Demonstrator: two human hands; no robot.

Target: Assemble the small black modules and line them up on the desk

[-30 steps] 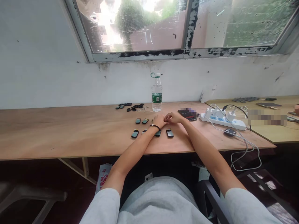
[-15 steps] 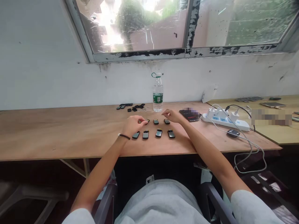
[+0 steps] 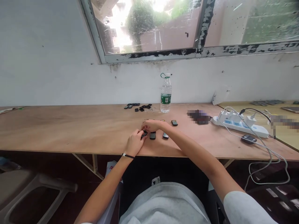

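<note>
My left hand (image 3: 135, 143) is closed around the side of a small black device with a screen (image 3: 144, 133), low over the table or resting on it. Bent over the top of the same device, my right hand (image 3: 152, 125) has its fingertips pinched together; what lies between them is too small to make out. Just right of it on the wooden table is a like device (image 3: 152, 135) with a grey screen. Another (image 3: 165, 135) is partly behind my right wrist, and one more (image 3: 174, 123) sits farther back. My right hand hides others in the back row.
Against the wall stand a water bottle (image 3: 165, 98) and a pile of black parts (image 3: 143, 107). To the right are a white power strip (image 3: 240, 124) with cables and a dark rounded gadget (image 3: 249, 139). The table's front edge (image 3: 163, 156) runs close to my body.
My left hand has moved from the back row to a device in the front row. The right hand has come across leftward to meet it. The view has turned slightly left.
</note>
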